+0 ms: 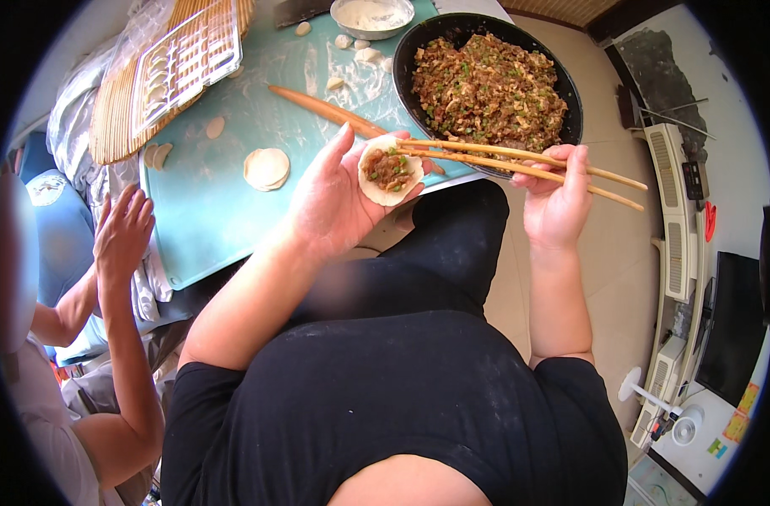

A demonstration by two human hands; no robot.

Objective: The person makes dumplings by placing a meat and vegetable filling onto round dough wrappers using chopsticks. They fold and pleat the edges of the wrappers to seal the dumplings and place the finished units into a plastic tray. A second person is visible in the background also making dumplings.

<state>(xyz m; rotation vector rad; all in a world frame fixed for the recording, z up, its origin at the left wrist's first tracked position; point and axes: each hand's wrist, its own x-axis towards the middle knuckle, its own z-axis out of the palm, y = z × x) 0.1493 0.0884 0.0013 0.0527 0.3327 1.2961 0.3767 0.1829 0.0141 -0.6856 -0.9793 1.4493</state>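
Note:
My left hand (330, 198) cradles a round dumpling wrapper (378, 193), palm up, above the near edge of the green work mat. A lump of brown meat filling (386, 171) with green bits sits in the middle of the wrapper. My right hand (556, 198) grips a pair of wooden chopsticks (478, 150); their tips are at the filling's upper edge. Just beyond my hands stands a black pan (404, 94) heaped with the same filling mix (490, 93). A wooden rolling pin (317, 107) lies behind my left hand, partly hidden by it.
Stacked wrappers (267, 169) lie on the floury green mat (208, 207). Dough pieces (366, 55) and a metal bowl of flour (372, 15) are farther back. Dumplings fill a clear tray (186, 76) on a straw mat (115, 126). A co-worker's hands (123, 228) are at the left.

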